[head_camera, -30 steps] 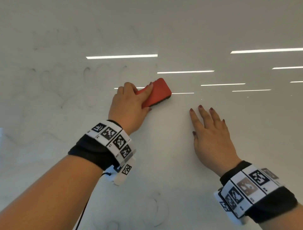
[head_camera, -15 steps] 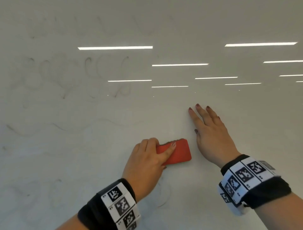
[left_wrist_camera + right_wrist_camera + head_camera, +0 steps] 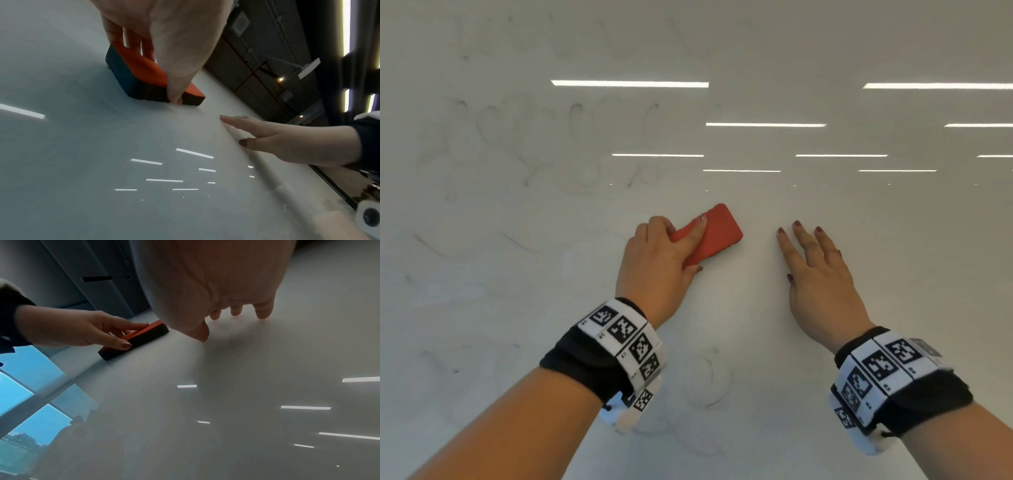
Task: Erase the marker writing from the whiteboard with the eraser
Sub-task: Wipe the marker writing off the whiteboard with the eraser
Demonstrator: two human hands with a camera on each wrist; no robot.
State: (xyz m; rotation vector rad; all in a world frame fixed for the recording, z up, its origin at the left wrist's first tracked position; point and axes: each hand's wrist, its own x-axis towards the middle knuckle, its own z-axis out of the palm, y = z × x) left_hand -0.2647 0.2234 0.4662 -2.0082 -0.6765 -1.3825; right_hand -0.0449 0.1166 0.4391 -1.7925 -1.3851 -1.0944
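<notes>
gripping the eraser (image 3: 717, 236) in my left hand (image 3: 659, 270): index finger laid along its red top, thumb on the near edge, remaining fingers curled over the far edge. item: flat rectangular block, red-orange top, dark felt underside pressed flat on the whiteboard (image 3: 756, 308); lies tilted, its free end pointing up and to the right. location: middle of the board, just left of my right hand (image 3: 822, 284), not touching it. right hand: released, fingers straight and slightly spread, fingertips on the board, holding nothing. marker writing (image 3: 571, 144): faint grey smeared loops at upper left, fainter wavy traces at mid left, another smudged curl (image 3: 709, 377) below, between my wrists. ceiling lights reflect as bright bars on the glossy surface. change since half a second ago: eraser and left hand have travelled up the board, from below my right hand to level with its fingers; a second ago they sat higher again. right hand has stayed planted.
</notes>
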